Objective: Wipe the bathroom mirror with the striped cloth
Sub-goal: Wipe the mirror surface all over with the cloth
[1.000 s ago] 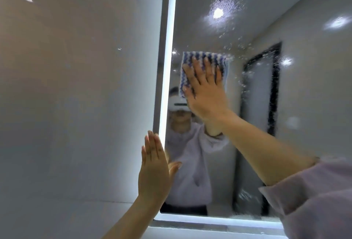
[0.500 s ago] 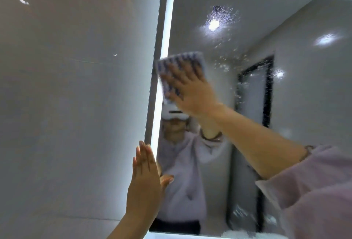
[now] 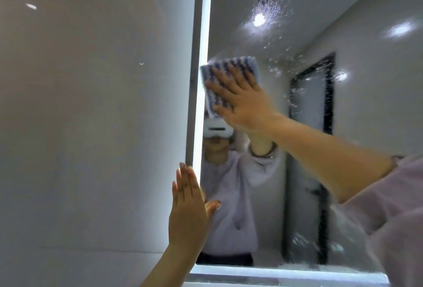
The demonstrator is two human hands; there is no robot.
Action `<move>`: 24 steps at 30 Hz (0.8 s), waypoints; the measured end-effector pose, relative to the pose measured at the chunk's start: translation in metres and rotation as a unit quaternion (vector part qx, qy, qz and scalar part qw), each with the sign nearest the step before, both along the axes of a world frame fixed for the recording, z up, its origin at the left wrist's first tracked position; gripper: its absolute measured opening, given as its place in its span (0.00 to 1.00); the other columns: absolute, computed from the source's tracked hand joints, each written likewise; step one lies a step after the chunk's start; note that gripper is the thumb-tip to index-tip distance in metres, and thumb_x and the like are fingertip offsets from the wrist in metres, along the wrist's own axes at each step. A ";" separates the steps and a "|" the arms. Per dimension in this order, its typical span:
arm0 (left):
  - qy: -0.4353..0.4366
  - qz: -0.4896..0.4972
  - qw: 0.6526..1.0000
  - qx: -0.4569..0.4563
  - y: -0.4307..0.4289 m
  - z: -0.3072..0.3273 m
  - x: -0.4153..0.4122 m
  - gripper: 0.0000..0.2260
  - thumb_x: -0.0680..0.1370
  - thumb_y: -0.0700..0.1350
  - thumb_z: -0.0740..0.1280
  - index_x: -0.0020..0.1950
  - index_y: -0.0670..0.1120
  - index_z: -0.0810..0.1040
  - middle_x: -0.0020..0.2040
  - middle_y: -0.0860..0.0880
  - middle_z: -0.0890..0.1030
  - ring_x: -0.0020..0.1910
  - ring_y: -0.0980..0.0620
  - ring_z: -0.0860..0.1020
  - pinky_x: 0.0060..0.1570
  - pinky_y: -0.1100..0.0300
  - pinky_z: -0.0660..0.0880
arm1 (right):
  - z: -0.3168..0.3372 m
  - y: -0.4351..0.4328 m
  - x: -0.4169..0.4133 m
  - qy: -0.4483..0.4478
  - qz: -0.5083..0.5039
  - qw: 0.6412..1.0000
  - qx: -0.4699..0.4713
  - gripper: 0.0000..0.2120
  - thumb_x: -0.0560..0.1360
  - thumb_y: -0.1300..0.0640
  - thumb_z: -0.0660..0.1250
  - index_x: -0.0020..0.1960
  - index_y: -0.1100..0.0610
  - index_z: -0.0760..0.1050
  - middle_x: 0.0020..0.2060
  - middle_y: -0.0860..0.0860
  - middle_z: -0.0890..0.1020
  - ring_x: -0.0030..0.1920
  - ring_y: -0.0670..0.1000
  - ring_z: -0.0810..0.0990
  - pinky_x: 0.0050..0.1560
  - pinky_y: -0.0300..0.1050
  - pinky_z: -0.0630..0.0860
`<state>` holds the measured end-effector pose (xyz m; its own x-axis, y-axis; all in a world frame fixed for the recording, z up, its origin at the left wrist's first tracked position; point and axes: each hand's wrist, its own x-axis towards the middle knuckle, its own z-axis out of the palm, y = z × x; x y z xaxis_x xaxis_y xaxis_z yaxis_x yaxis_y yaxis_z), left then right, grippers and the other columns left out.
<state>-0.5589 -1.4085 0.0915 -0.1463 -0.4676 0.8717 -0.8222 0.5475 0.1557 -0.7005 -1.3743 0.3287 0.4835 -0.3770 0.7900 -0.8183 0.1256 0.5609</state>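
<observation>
The bathroom mirror (image 3: 377,103) fills the right half of the frame, and a glossy pale wall (image 3: 91,115) takes up the left half. A bright lit strip (image 3: 206,23) runs down the mirror's left edge and another runs along its bottom edge.

The striped cloth (image 3: 220,74), blue and white, lies flat on the glass in the upper centre of the frame, against the mirror's left side. Its left edge overlaps the lit strip. The right hand (image 3: 245,101) presses on it with spread, straight fingers, palm to the glass, not curled round the fabric. The cloth shows above and to the left of the fingertips, and its lower right part is hidden under the palm. The bare forearm reaches in from the lower right, where a pale lilac sleeve (image 3: 393,218) is pushed up.

The left hand (image 3: 187,213) is well below the cloth, in the lower centre. It is open and flat, fingers straight, together and pointing up, set against the mirror's left edge with the thumb out to the right over the glass. It holds nothing.

Water droplets (image 3: 274,12) speckle the glass to the upper right of the cloth, around a reflected ceiling light, and trail down over a reflected dark door frame (image 3: 329,85). The glass also reflects the person, in the same lilac top, with the raised arm.
</observation>
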 end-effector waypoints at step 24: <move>0.019 -0.019 0.999 -0.019 -0.003 -0.002 -0.001 0.48 0.68 0.66 0.57 0.75 0.35 0.46 0.76 0.39 0.47 0.70 0.36 0.63 0.64 0.48 0.66 | 0.022 0.002 -0.017 -0.241 -0.002 0.967 -0.088 0.28 0.80 0.41 0.43 0.78 0.45 0.46 0.78 0.50 0.45 0.77 0.55 0.40 0.74 0.55 0.32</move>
